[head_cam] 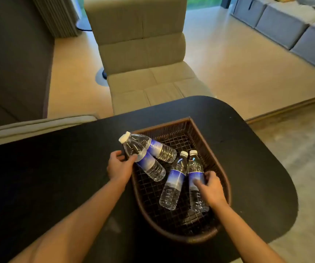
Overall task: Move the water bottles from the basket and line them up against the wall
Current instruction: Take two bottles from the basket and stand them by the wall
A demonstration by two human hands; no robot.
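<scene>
A dark brown woven basket [221, 168] sits on the black table [57, 177]. Inside it lie clear water bottles with blue labels and white caps. Two of them cross at the basket's left rim: one [158, 149] points its cap up-left, the other [151, 168] lies below it. My left hand [119, 168] is closed around the upper part of this lower bottle. Two more bottles lie side by side on the right, the middle bottle [173, 185] free and the rightmost bottle [195, 168] gripped at its label by my right hand [210, 188].
A beige padded chair [143, 54] stands just beyond the table's far edge, and another beige cushion [38, 124] shows at the left. A dark wall [14, 63] rises at the far left. A grey sofa [295, 29] lines the back right across a pale floor.
</scene>
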